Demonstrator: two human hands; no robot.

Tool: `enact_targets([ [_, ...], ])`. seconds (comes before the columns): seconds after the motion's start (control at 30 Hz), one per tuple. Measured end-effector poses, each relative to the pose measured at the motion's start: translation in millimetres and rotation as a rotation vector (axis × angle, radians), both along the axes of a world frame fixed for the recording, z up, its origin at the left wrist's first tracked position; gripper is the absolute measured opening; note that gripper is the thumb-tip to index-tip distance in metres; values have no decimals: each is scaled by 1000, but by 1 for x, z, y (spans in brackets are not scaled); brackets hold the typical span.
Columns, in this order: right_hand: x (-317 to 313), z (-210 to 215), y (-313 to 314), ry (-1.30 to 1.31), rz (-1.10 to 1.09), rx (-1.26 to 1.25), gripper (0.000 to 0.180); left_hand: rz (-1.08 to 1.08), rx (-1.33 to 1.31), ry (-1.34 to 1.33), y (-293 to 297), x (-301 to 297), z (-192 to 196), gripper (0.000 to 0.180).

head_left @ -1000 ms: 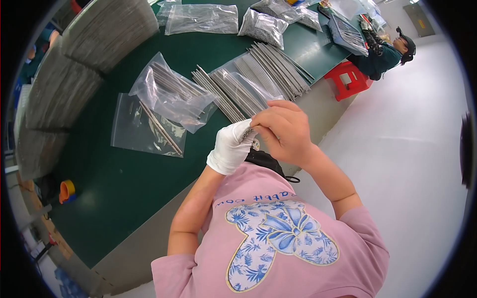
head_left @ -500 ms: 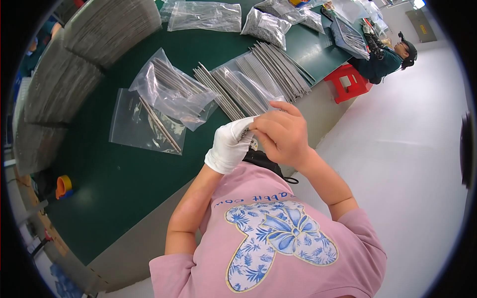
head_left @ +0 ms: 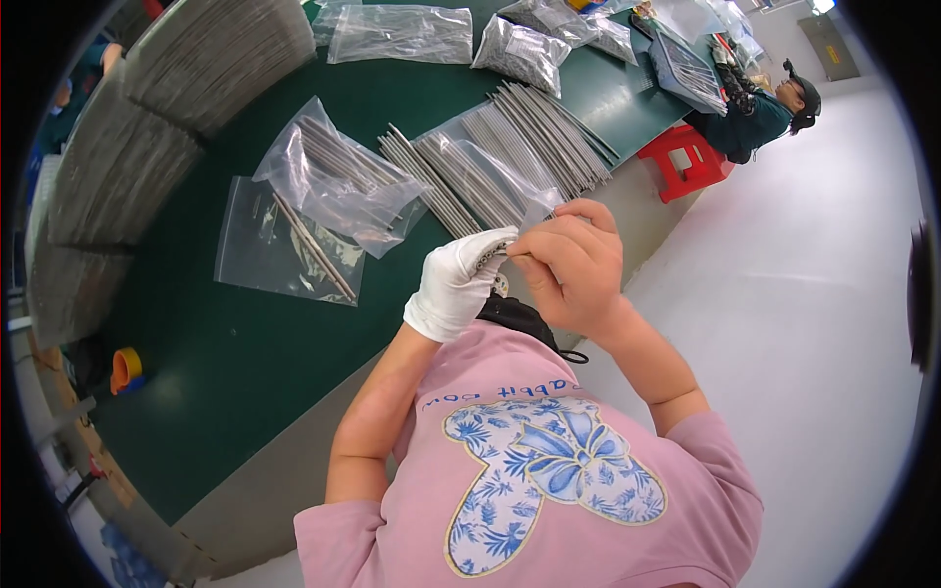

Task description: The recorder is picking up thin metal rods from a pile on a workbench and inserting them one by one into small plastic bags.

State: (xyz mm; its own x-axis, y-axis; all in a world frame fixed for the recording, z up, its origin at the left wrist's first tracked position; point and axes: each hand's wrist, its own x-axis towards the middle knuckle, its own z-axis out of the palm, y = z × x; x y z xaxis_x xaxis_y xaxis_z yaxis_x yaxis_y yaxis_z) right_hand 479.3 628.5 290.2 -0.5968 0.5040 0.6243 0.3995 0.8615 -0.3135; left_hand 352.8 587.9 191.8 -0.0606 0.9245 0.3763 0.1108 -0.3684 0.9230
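My left hand (head_left: 447,286), in a white glove, is closed around a bundle of small grey metal pieces (head_left: 489,258). Their ends show at the top of the fist; the rest is hidden. Beside it my bare right hand (head_left: 576,269) pinches a thin, short piece (head_left: 519,256) between thumb and forefinger, close to the bundle. Just beyond both hands, rows of long grey metal rods (head_left: 534,137) lie on the green table (head_left: 265,372), some on clear plastic. Left of these, a clear bag (head_left: 338,181) holds more rods, over a flat clear bag (head_left: 240,265) with a few rods on it.
Tall stacks of grey sheets (head_left: 118,176) line the left side. A yellow-orange tape roll (head_left: 125,369) sits near them. Filled clear bags (head_left: 520,57) lie at the back. A co-worker (head_left: 760,122) works at the far right, beside a red stool (head_left: 683,164) and a tray (head_left: 686,73).
My right hand has shifted slightly right, away from the left fist, with a thin piece now showing at its fingertips. The bundle's ends are more exposed. My left hand stays nearly still.
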Motion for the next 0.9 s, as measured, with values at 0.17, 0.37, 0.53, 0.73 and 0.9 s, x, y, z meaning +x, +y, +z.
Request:
enact_targets([
  [0.17, 0, -16, 3, -14, 51, -115, 7, -2, -5, 31, -2, 0, 3, 25],
  [0.37, 1, -19, 1, -43, 38, -97, 8, 5, 15, 73, -2, -1, 0, 27],
  [0.53, 1, -20, -5, -90, 28, 5, 10, -39, 1, -2, -1, 0, -4, 28],
  [0.73, 3, -20, -4, -107, 28, 8, 11, -30, 23, 3, 0, 2, -8, 28],
  [0.9, -1, -4, -3, -34, 62, -54, 9, 7, 8, 24, -1, 0, -5, 26],
])
